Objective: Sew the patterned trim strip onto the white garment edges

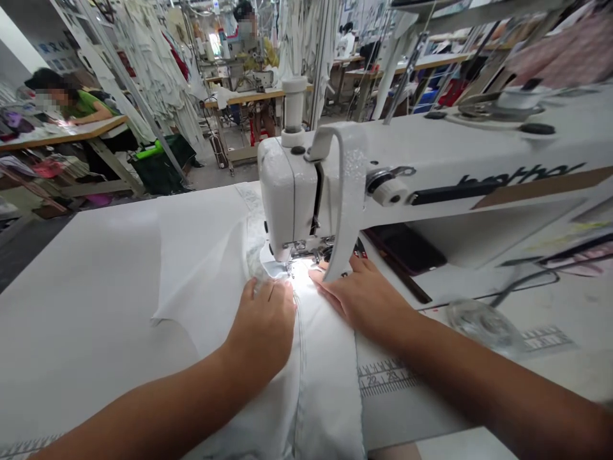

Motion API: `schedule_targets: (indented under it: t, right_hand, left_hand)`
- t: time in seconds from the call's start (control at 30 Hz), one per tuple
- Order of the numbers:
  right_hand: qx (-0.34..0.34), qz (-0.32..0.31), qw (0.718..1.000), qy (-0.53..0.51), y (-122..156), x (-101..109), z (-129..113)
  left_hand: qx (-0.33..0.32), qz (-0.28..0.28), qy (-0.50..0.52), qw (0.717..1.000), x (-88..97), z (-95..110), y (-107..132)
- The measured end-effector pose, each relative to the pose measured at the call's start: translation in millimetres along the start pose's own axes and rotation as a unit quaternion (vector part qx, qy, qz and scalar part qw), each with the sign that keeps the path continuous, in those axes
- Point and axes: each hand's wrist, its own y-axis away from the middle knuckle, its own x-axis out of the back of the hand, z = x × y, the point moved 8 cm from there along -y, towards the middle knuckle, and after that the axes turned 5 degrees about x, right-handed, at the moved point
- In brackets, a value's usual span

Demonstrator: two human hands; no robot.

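White fabric (pixel 201 255) lies across the table and runs under the presser foot (pixel 293 263) of a white sewing machine (pixel 431 160). My left hand (pixel 263 319) rests on the cloth just left of the seam, its fingers curled and pressed down on the fabric near the needle. My right hand (pixel 359 294) lies flat on the cloth to the right of the seam, fingers stretched out toward the lit needle area. A stitched seam (pixel 301 358) runs back between both hands toward me.
A printed ruler (pixel 383 377) marks the table to the right. A clear round object (pixel 483 326) and a cable (pixel 527 284) lie near the machine base. Other people sit at sewing tables (pixel 71 131) at the far left and back, with hanging white garments (pixel 158 70) behind.
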Motion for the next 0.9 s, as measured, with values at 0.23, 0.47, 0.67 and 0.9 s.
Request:
schedule_targets:
  t: [0.23,0.47,0.67,0.9]
  right_hand:
    - [0.007,-0.022,1.0,0.003,-6,-4,8]
    - [0.001,-0.043,0.999,-0.01,-10,-9,16]
    - [-0.02,-0.049,0.998,-0.041,-11,-10,16]
    - [-0.132,-0.057,0.987,-0.078,-26,-9,20]
  left_hand:
    - [0.002,-0.006,-0.014,1.0,0.4,3,-4]
    - [-0.003,-0.027,-0.017,0.999,-2.0,3,-8]
    - [-0.003,-0.03,-0.032,0.999,-3.4,1,-7]
    - [-0.016,0.005,0.007,1.0,9.0,0,-16]
